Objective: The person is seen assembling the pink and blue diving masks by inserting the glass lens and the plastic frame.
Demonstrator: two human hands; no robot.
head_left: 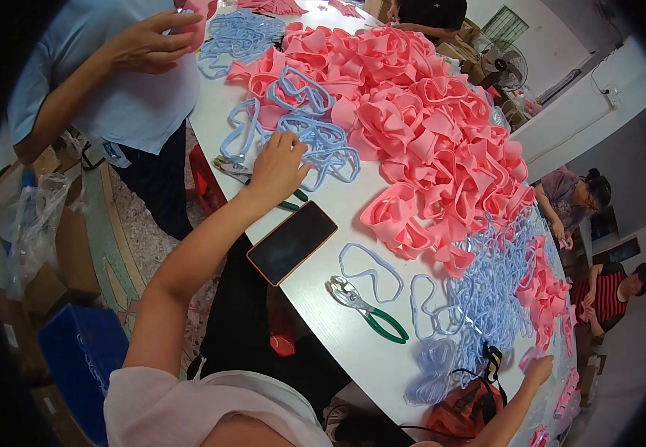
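Note:
My left hand [279, 165] reaches over a heap of light blue cord loops [321, 140] at the table's left edge. Its fingers are bent and apart, and I see nothing gripped between them. Beneath the wrist lie the green handles of a pair of pliers [293, 203], partly covered by my arm. At the lower right my right hand [539, 370] has its fingers closed on a pale pink foam piece [528, 358], beside strewn blue loops. A large heap of curled pink foam bands [427, 127] fills the middle of the table.
A black phone [293, 242] and green-handled pliers [367, 309] lie on the white table [315, 298]. A red bag [468, 410] sits near my right forearm. At left a person in light blue [129, 97] works close by; others stand along the far side. A blue bin [77, 365] stands on the floor.

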